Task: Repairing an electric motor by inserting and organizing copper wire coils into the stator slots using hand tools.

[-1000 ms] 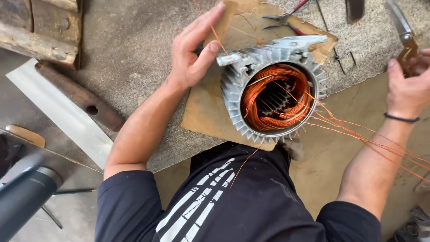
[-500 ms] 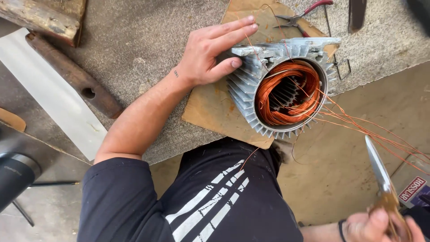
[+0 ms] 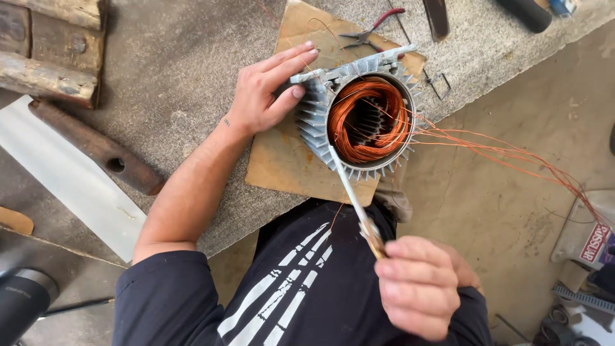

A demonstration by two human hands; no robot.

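A finned grey metal motor stator [image 3: 314, 122] filled with copper wire coils [image 3: 359, 118] stands on a piece of cardboard [image 3: 282, 166] at the edge of a grey workbench. My left hand [image 3: 266, 90] presses against its left side, fingers spread over the fins. My right hand [image 3: 419, 285] is closed on the handle of a long thin metal tool [image 3: 349, 189], whose tip reaches the lower left rim of the coils. Loose copper wires [image 3: 512, 157] trail from the stator to the right.
Red-handled pliers [image 3: 371, 29] lie behind the stator. A brown wooden handle [image 3: 96, 147], a white strip [image 3: 57, 179] and wooden blocks [image 3: 45, 45] lie at the left. A dark cylinder [image 3: 22, 301] is at the lower left. Boxes sit on the floor at the right.
My right hand has come in from the lower right and brought the tool's tip up to the coil rim. My left hand slid further onto the stator's side.
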